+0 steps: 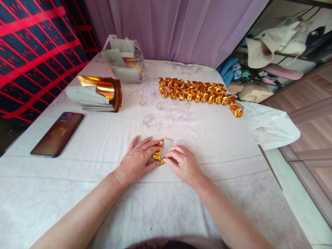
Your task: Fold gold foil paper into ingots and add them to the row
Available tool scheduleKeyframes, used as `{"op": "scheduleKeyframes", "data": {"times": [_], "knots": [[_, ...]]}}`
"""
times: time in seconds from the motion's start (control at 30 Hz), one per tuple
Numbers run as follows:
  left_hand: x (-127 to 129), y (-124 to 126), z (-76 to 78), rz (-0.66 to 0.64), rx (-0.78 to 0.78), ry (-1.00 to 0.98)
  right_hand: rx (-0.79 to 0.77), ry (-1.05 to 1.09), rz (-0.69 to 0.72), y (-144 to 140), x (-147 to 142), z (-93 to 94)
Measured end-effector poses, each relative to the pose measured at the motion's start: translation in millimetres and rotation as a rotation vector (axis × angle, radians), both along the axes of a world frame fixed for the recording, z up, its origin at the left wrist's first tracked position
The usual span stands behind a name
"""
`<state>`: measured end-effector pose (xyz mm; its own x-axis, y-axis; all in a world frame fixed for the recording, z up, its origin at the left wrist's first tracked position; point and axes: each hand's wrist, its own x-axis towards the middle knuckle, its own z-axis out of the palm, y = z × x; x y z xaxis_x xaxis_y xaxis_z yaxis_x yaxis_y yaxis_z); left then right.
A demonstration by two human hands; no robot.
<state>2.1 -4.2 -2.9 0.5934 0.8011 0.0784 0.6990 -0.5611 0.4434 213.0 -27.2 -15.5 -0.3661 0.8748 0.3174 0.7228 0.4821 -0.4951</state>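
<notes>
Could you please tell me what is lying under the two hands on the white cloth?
A partly folded gold foil sheet lies under the left hand and right hand; its gold face and pale back show between them. The rest is covered by fingers.

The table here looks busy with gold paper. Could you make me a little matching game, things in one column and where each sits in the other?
Things:
1. phone
2. stack of gold sheets
3. folded gold pieces
4. half-folded gold sheet

Places:
A. in rows at the far right of the cloth
B. under the fingers of the left hand and right hand
C. flat near the left edge, dark back up
D. far left, top sheets curling up

Pairs: 1-C, 2-D, 3-A, 4-B
</notes>
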Motion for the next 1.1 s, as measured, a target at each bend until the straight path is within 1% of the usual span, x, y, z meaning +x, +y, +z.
{"op": "scheduleKeyframes", "data": {"times": [0.2, 0.63, 1.1], "knots": [[-0.8, 0.1, -0.7, -0.005, -0.011, -0.016, 0.031, 0.018, -0.035, 0.6, -3.8, -1.4], [-0.4, 0.7, 1.8, -0.007, -0.047, -0.009, 0.000, 0.041, -0.014, 2.4, -2.0, -4.0], [-1.1, 1.3, 1.0, -0.009, -0.032, -0.018, -0.019, 0.004, -0.039, 0.8, -4.3, -3.6]]}}
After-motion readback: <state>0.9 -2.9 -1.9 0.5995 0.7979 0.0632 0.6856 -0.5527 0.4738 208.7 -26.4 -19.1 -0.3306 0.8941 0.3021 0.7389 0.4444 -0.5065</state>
